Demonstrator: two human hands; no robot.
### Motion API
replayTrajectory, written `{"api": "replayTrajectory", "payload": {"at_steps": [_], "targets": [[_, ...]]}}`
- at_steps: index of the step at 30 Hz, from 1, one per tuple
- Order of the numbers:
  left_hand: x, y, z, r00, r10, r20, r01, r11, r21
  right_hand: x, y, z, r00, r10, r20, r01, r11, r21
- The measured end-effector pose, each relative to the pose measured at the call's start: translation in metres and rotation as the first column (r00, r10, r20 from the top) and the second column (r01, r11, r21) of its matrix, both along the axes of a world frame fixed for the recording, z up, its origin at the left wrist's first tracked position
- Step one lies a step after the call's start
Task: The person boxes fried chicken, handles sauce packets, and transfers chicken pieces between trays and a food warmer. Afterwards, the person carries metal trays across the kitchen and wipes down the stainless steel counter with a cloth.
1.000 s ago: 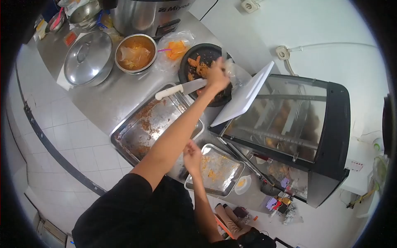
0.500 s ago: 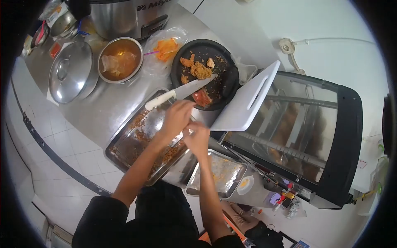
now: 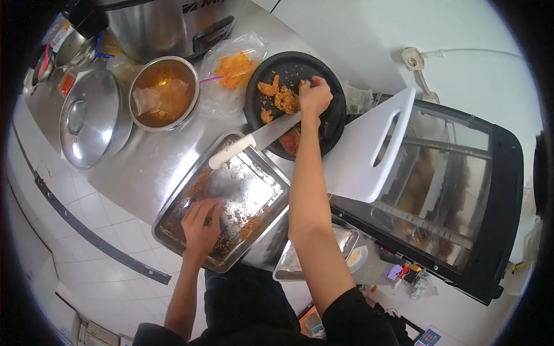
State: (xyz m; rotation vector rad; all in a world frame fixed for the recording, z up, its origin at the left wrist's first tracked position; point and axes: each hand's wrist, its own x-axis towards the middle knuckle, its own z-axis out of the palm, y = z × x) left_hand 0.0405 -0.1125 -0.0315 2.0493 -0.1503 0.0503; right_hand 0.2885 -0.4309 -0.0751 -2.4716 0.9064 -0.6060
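Note:
My right hand (image 3: 315, 97) is over the black round pan (image 3: 336, 118), its fingers closed on a small piece of fried food at the pan's far side. Other fried pieces (image 3: 285, 100) and a reddish piece (image 3: 289, 142) lie in the pan. My left hand (image 3: 202, 225) hovers over the large metal tray (image 3: 245, 184), its fingers loosely bent and apart, holding nothing visible. Brown crumbs are scattered over that tray. A knife with a white handle (image 3: 232, 152) rests across the tray's corner, its blade reaching over the pan.
White cutting board (image 3: 352, 155) leans by the glass display case (image 3: 438, 196). To the left are a metal bowl of orange liquid (image 3: 164, 95), a lidded pot (image 3: 89, 121) and a plastic bag with orange food (image 3: 235, 69). A smaller tray (image 3: 288, 262) sits partly behind my right forearm.
My hands were together over the tray half a second ago. Since then my right hand has moved up to the pan and my left hand down and left over the large tray. The view has shifted.

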Motion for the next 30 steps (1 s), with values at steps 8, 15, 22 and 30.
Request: {"api": "replayTrajectory", "payload": {"at_steps": [8, 15, 22, 30], "targets": [[-0.01, 0.022, -0.007, 0.997, 0.064, 0.046, -0.067, 0.996, 0.063, 0.002, -0.026, 0.002, 0.974, 0.086, -0.208, -0.028, 0.963, 0.268], [-0.012, 0.025, -0.012, 0.996, 0.084, -0.013, -0.083, 0.996, 0.038, -0.033, -0.036, 0.026, 0.914, -0.156, 0.373, -0.364, 0.086, 0.927], [-0.014, 0.026, -0.014, 0.999, 0.046, -0.014, -0.045, 0.996, 0.074, -0.022, -0.048, 0.004, 0.89, -0.271, 0.366, -0.414, -0.145, 0.899], [-0.018, 0.023, -0.016, 0.999, 0.032, 0.016, -0.033, 0.995, 0.091, -0.02, -0.005, 0.042, 0.927, -0.196, 0.319, -0.231, 0.369, 0.9]]}}
